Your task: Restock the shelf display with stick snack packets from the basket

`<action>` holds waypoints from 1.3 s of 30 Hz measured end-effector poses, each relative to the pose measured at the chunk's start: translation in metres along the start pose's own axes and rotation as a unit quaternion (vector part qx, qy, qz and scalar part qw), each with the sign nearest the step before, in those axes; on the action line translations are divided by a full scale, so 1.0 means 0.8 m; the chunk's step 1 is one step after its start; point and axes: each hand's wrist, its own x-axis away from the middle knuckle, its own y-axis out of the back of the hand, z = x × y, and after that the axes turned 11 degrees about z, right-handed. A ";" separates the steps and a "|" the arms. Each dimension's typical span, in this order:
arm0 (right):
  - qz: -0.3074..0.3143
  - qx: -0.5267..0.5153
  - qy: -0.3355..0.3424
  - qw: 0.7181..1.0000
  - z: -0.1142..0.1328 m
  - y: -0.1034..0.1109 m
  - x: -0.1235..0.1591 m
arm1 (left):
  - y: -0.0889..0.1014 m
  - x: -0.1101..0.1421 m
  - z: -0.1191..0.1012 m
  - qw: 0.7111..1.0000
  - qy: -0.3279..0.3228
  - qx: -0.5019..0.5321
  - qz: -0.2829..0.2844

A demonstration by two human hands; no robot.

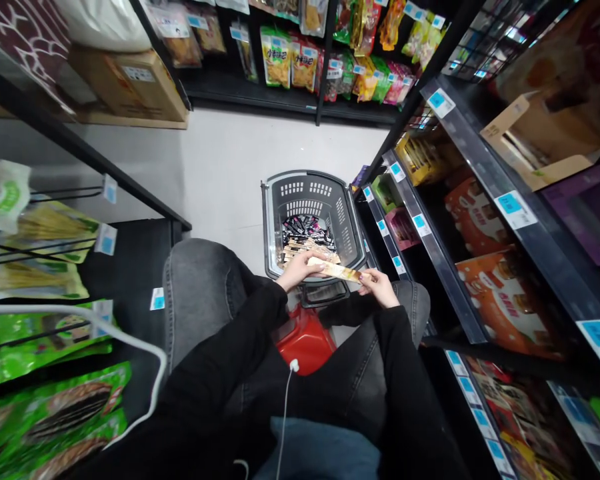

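Note:
Between my two hands stretches a long, narrow snack packet (pixel 336 270), cream with a brown end. My left hand (pixel 304 268) pinches its left end, and my right hand (pixel 377 287) grips the brown right end. Both hands are over the near rim of a dark grey shopping basket (pixel 344 203) on the floor. Inside lie several similar cream-coloured packets (pixel 300 247), with several black and pink slim packets (pixel 305 225) behind them. My left hand covers part of the pile.
A red object (pixel 306 343), perhaps a stool, is between my legs. Price-tagged shelves (pixel 460 267) stand close on the right; hanging snack bags (pixel 45 400) are on the left. Cardboard boxes (pixel 130 87) and a snack shelf (pixel 260 100) are ahead. A white cable (pixel 153 353) crosses the left side.

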 end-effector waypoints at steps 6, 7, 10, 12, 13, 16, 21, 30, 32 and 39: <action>-0.071 -0.015 0.113 0.991 0.011 -0.007 0.005 | -0.005 0.002 -0.005 0.987 0.151 0.026 0.044; -0.073 -0.008 0.119 0.990 0.011 -0.006 0.004 | -0.004 0.001 -0.003 0.982 0.181 0.011 0.053; -0.074 -0.005 0.125 0.989 0.008 -0.002 0.002 | -0.003 -0.001 0.002 0.981 0.191 -0.014 0.041; -0.067 -0.009 0.128 0.989 0.006 0.000 0.001 | -0.002 -0.002 0.004 0.988 0.155 -0.017 0.010; -0.063 -0.008 0.132 0.989 0.005 0.001 0.000 | -0.003 -0.003 0.003 0.990 0.137 -0.022 -0.002; -0.061 -0.008 0.147 0.987 0.004 0.003 -0.001 | -0.003 -0.004 0.002 0.994 0.092 -0.049 -0.025; -0.064 0.000 0.130 0.989 0.007 0.006 0.000 | 0.001 -0.008 0.008 0.994 0.055 -0.087 -0.024; -0.050 0.088 0.146 0.984 0.013 0.005 0.007 | 0.002 -0.011 0.008 0.990 -0.011 -0.125 -0.067; -0.026 0.094 0.142 0.985 0.007 0.005 0.005 | 0.001 -0.010 0.005 0.990 -0.008 -0.120 -0.073; -0.027 0.208 0.116 0.971 -0.003 0.005 0.002 | -0.002 -0.007 0.004 0.995 0.002 -0.005 -0.099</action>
